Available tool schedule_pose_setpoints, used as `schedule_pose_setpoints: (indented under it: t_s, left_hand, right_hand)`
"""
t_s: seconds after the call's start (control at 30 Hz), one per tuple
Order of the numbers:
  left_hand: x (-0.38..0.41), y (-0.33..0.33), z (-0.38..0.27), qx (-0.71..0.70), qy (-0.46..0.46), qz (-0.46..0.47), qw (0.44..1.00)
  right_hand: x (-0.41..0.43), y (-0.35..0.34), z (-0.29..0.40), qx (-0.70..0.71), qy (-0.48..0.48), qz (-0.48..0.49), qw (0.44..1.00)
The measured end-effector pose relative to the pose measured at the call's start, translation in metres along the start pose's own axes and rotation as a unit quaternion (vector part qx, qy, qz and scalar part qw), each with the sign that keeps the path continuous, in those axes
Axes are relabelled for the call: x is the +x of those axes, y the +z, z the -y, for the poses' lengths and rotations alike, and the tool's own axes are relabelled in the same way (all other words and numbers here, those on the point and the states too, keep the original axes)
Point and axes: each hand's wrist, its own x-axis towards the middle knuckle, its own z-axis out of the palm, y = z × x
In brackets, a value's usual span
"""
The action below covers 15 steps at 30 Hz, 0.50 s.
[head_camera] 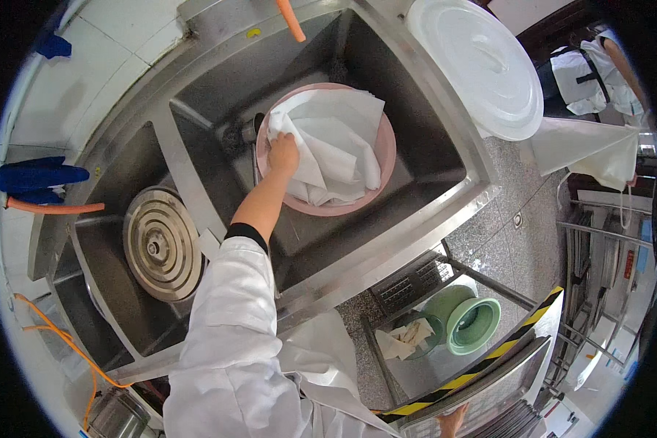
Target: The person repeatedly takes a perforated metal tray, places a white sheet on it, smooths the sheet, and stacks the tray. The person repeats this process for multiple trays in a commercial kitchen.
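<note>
My left hand (283,155) reaches into the sink and pinches the folded edge of white sheets (328,148), of paper or thin cloth. The sheets lie creased and overlapping in a round pink plastic basin (387,159). That basin stands on the floor of a deep stainless steel sink basin (306,241). At the bottom edge of the view, my right hand (452,420) is partly cut off. It lies against a metal tray (487,383); its grip is hidden.
A round ridged metal lid (164,243) leans in the left sink compartment. Orange hoses (291,21) and blue gloves (41,174) hang by the wall. A white plastic lid (476,65) stands right of the sink. Below are a green plastic container (473,326) and a striped table edge (476,358). Another person (597,76) stands beyond.
</note>
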Motion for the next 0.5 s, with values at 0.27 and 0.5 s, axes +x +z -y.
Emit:
schedule_pose_setpoints:
  t_s: [0.27, 0.5]
  left_hand:
    - [-0.014, 0.0, 0.046, 0.133, 0.246, 0.195, 0.94]
    - [0.024, -0.036, 0.048, 0.03, 0.235, 0.32, 0.918]
  right_hand:
    - [0.004, 0.0, -0.003, -0.018, -0.021, 0.024, 0.999]
    - [0.031, 0.014, -0.032, -0.038, -0.049, 0.006, 0.998]
